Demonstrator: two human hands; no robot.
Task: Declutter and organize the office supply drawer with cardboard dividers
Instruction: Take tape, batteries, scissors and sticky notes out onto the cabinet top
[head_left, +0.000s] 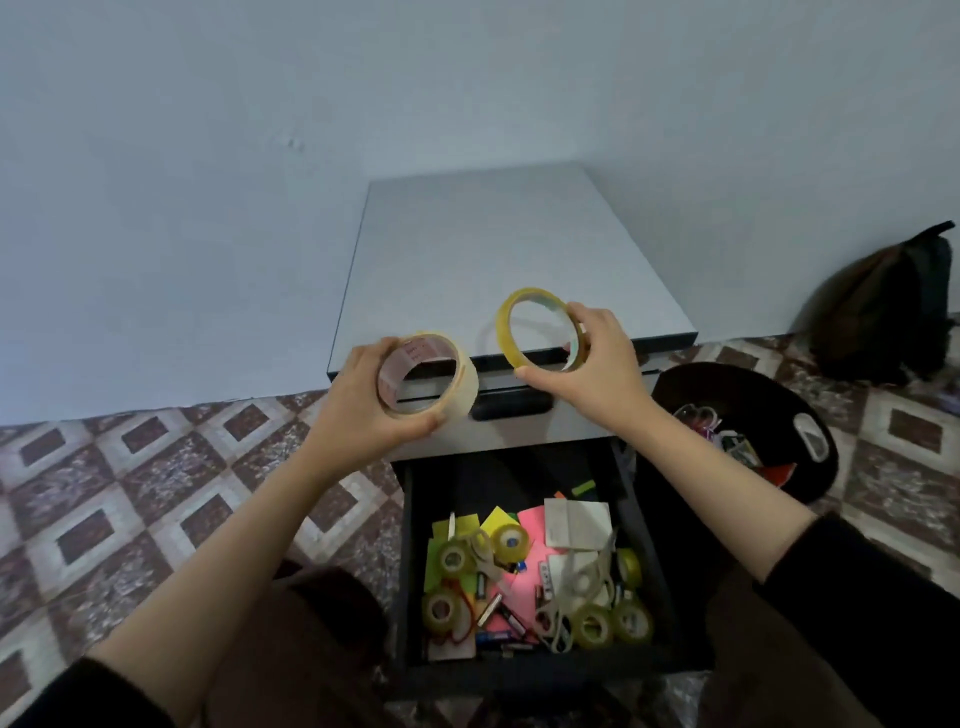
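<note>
Now | left hand (363, 402) grips cream tape (467, 387), print illegible | right hand (597, 369): yellow tape (503, 325)

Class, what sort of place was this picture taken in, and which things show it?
Probably a home or small office corner: a grey drawer cabinet on a patterned tiled floor, its open drawer full of yellowish tape rolls, scissors and coloured notes.

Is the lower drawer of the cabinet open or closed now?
Open. The lower drawer is pulled out, and tape rolls, scissors and coloured paper show inside it.
</note>
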